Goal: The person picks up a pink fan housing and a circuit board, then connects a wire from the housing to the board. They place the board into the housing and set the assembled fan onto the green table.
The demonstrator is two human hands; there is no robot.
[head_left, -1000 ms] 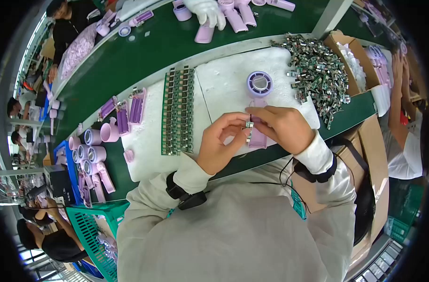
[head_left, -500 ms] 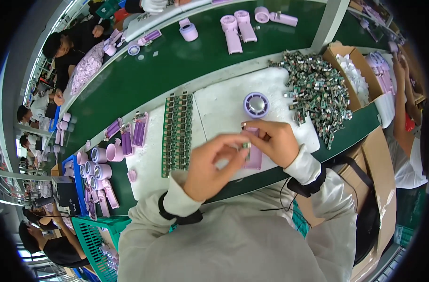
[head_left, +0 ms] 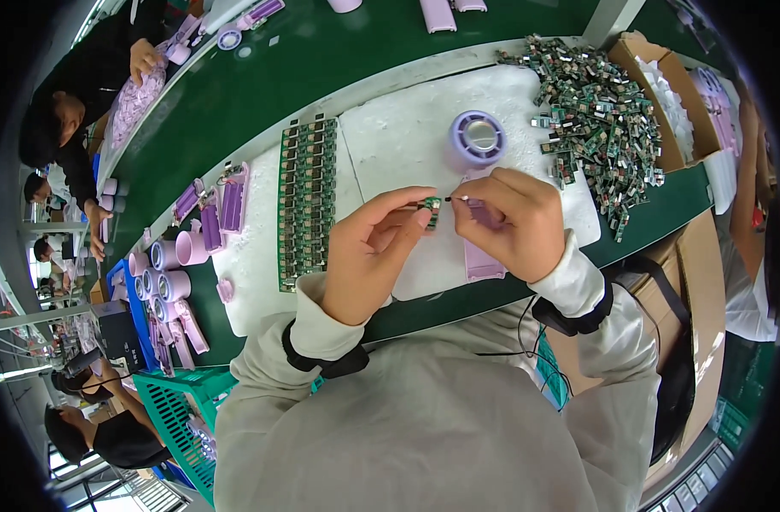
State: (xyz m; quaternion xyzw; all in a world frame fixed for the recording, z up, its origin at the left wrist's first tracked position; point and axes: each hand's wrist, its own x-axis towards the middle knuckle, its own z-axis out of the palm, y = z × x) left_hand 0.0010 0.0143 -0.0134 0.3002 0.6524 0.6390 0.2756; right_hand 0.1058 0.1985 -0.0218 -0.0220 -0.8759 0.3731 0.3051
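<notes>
My left hand (head_left: 364, 252) pinches a small green circuit board (head_left: 431, 205) between thumb and fingertips. Facing it, my right hand (head_left: 518, 224) is closed on a thin wire end (head_left: 461, 199) with a dark and white tip, a short gap from the board. Under the right hand lies a lilac handle shell (head_left: 484, 266), partly covered by the fingers. A lilac round fan head (head_left: 478, 156) with a silvery centre sits just beyond it. Left of my left hand, a panel of joined green circuit boards (head_left: 306, 205) lies on the white foam sheet (head_left: 381, 119).
Loose small circuit boards (head_left: 599, 128) form a large heap at right, beside a cardboard box (head_left: 704, 136) of white pieces. Lilac shells with purple inserts (head_left: 232, 205) and round lilac cups (head_left: 175, 286) stand at left, above a green basket (head_left: 163, 418). Other people work at both sides.
The view has shifted, so the table's things sit higher. My hands now hold the board and wire end facing each other; the left fingers appear sharper and the right hand is turned more inward.
</notes>
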